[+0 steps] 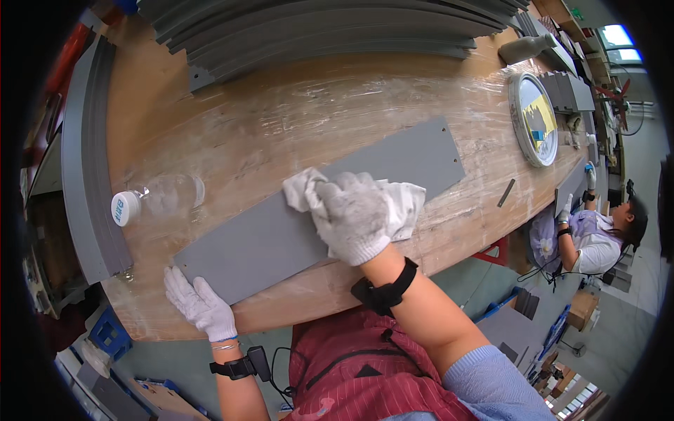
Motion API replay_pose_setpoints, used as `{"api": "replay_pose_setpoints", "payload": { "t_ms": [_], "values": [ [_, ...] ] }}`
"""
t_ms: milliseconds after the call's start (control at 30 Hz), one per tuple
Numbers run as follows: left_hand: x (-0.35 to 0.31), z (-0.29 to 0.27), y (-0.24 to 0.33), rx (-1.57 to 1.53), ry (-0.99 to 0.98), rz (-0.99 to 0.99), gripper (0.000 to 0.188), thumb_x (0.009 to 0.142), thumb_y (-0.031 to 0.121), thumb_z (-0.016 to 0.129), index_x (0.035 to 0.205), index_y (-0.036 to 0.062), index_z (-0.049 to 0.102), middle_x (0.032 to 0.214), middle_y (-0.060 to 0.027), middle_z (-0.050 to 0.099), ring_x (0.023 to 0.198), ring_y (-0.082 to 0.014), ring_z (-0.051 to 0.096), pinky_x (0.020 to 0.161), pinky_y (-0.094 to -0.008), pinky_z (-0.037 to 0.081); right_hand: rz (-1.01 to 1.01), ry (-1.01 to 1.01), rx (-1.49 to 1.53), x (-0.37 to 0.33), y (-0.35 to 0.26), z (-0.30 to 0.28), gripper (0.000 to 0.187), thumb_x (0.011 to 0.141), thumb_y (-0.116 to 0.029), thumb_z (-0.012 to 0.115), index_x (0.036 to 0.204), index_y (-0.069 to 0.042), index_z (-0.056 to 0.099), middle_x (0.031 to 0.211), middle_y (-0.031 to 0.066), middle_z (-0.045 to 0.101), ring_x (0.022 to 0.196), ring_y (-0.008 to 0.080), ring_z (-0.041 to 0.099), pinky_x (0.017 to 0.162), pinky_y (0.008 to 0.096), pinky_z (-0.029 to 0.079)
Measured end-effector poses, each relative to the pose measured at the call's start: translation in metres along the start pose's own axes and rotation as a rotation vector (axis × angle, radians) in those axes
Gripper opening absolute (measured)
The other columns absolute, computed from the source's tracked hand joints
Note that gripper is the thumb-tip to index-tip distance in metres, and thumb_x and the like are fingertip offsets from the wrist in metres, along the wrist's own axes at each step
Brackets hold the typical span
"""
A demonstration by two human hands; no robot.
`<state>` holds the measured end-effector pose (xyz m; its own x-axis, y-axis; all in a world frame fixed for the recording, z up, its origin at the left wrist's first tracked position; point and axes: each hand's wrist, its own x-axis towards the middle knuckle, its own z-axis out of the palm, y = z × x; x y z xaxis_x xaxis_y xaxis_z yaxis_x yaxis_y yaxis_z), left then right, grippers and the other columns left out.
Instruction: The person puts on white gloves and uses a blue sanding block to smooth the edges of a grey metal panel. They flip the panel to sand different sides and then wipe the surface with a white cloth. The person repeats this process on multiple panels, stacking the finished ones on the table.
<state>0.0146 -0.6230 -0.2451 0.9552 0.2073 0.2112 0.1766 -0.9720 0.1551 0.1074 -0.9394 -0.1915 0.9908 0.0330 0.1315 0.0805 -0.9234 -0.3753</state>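
Observation:
A long flat grey panel, with small holes near its ends, lies slantwise on the table before me. My right hand, in a soiled white glove, grips a crumpled white cloth and presses it on the panel's middle. The cloth bunches out on both sides of my fingers. At the panel's near left corner is my left hand, also gloved. Its fingers stretch out along the end edge, with the thumb against the corner and nothing wrapped in the palm.
A clear bottle with a white cap lies at left, beside long grey profiles. Stacked grey panels fill the far side. A round tub lid, a small dark strip and a grey bottle are at right, where a co-worker handles another panel.

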Motion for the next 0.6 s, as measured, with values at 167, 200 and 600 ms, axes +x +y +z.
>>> {"api": "replay_pose_setpoints", "payload": {
  "t_ms": [167,200,600],
  "values": [
    [0.003,-0.003,0.008,-0.030,0.029,0.034,0.049,0.101,0.020,0.048,0.144,-0.0020,0.045,0.150,-0.0219,0.044,0.139,-0.0395,0.039,0.119,-0.0514,0.024,0.741,0.208,-0.207,0.034,0.138,-0.027,0.032,0.094,-0.037,0.060,0.103,-0.007,0.065,0.094,0.0155,0.065,0.094,0.0345,0.062,0.079,0.0462,0.051],
    [0.001,-0.003,0.009,-0.007,0.022,0.015,0.049,0.101,0.021,0.047,0.144,-0.0021,0.045,0.150,-0.0220,0.044,0.139,-0.0397,0.039,0.119,-0.0514,0.024,0.830,0.226,-0.218,0.044,0.137,-0.034,0.034,0.094,-0.038,0.059,0.106,-0.007,0.064,0.095,0.0162,0.064,0.096,0.0346,0.062,0.079,0.0466,0.051],
    [-0.005,0.004,-0.005,-0.107,0.042,-0.005,0.045,0.102,0.015,0.047,0.142,-0.0053,0.047,0.149,-0.0216,0.047,0.138,-0.0387,0.042,0.117,-0.0495,0.029,0.058,0.082,0.096,0.025,0.051,-0.008,0.024,0.080,-0.024,0.068,0.097,-0.008,0.065,0.090,0.0125,0.062,0.084,0.0325,0.060,0.075,0.0451,0.050]
  ]
}}
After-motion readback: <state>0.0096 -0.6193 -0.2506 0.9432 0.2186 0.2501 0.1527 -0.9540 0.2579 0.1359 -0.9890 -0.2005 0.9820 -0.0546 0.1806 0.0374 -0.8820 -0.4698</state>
